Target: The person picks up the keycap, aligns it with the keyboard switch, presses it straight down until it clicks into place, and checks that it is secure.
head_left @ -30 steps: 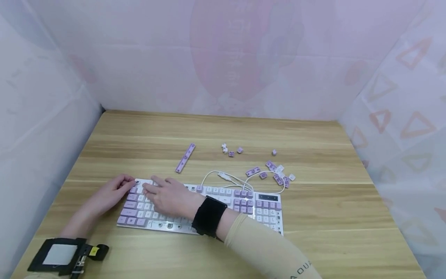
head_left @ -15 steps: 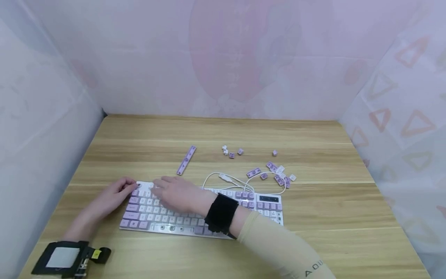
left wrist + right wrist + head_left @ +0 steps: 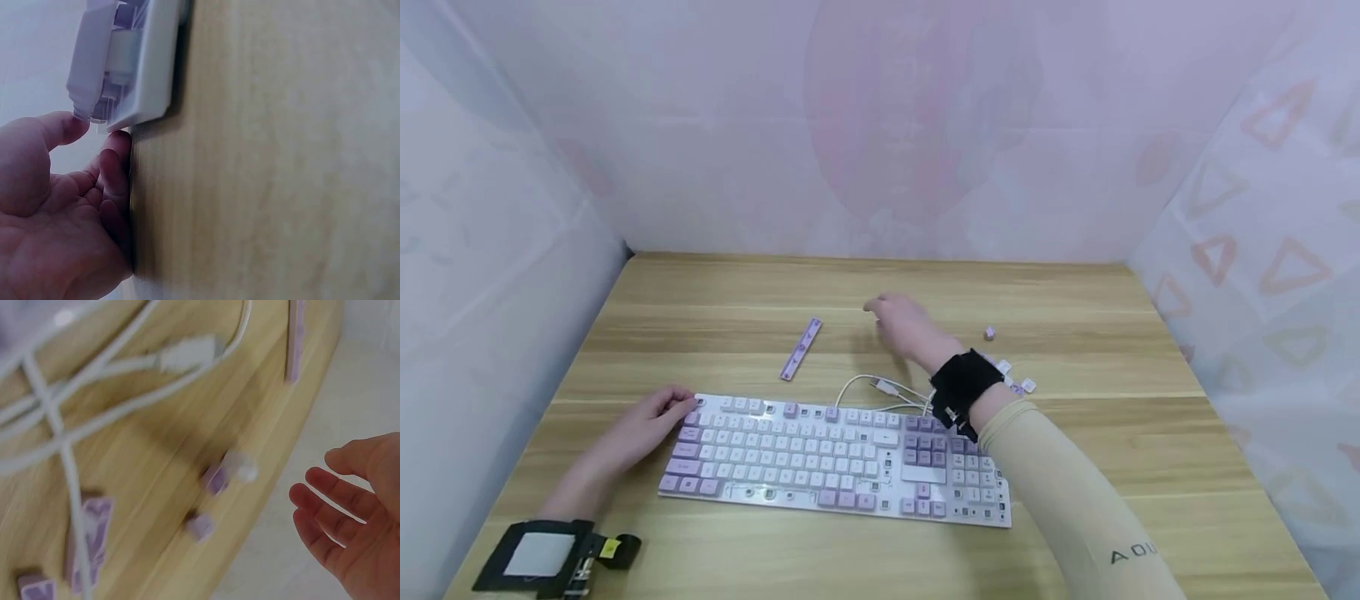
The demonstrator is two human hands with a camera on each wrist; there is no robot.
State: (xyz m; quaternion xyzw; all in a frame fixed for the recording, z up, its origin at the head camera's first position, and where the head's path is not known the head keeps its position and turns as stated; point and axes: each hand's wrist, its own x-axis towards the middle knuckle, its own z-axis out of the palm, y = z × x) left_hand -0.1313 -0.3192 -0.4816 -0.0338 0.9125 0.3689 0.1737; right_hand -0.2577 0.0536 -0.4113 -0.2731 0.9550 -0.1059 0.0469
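A white and lilac keyboard [image 3: 805,454] lies across the front of the table, several of its key positions bare. My left hand [image 3: 643,421] holds its upper left corner; the left wrist view has the thumb and a finger against the case edge. Beyond the keyboard, my right hand [image 3: 910,329] hovers with relaxed fingers and nothing in them. Below it, the right wrist view has a purple keycap [image 3: 216,480] touching a blurred white one [image 3: 240,466], plus a lilac keycap [image 3: 200,526]. In the head view the right hand hides these.
A long lilac spacebar keycap [image 3: 801,350] lies behind the keyboard. The white cable [image 3: 857,377] loops there, its plug [image 3: 187,355] on the wood. A single keycap [image 3: 989,333] sits farther right. More loose keycaps [image 3: 1028,386] are partly covered by the right arm.
My right hand has lifted off the keyboard's left part and moved right and away, over the small loose keycaps. The left hand stays at the corner.
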